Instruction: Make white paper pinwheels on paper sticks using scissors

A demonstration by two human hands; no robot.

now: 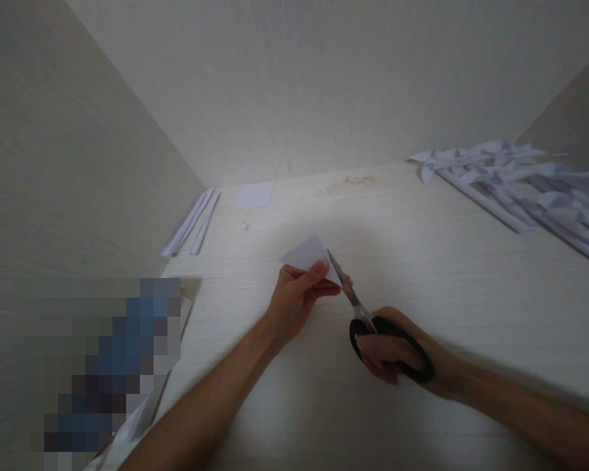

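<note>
My left hand (297, 297) pinches a small folded white paper triangle (308, 254) just above the pale wooden table (422, 275). My right hand (390, 353) grips black-handled scissors (373, 327), fingers through the loops. The metal blades point up and left, and their tips meet the paper's right edge beside my left thumb.
A pile of folded white paper pieces and rolled paper sticks (525, 186) lies at the far right. Long white paper strips (191, 222) lie along the left wall, with a small square sheet (254, 195) near the back corner. A blurred-out patch (108, 366) covers the lower left.
</note>
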